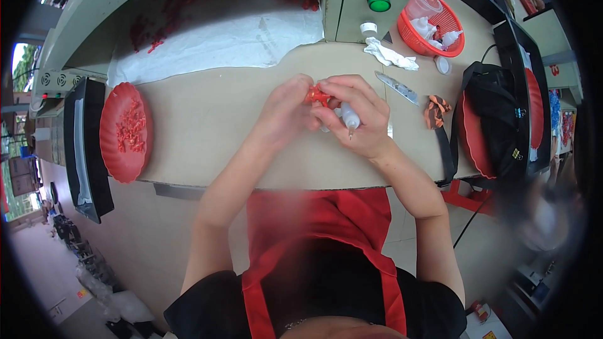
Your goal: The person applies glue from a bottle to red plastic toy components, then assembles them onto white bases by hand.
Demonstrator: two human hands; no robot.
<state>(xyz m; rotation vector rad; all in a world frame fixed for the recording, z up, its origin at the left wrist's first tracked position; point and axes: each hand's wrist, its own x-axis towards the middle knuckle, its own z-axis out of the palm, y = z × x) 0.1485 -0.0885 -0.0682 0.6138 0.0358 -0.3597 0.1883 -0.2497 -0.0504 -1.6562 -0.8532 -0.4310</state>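
Both my hands meet above the beige tabletop, fingertips close together. Between them is a small glossy red piece, its exact shape mostly covered by fingers. My left hand is closed, pinching the red piece from the left, slightly blurred. My right hand is closed around a small whitish squeeze bottle with a thin tip pointing back toward me; its thumb and forefinger also reach the red piece. To the left, a red scalloped dish holds a heap of small red pieces.
Ahead, a white sheet lies under a hooded booth with red pieces on it. On the right are a knife-like blade, crumpled white tissue, a red basket, an orange-black cloth and a black bag.
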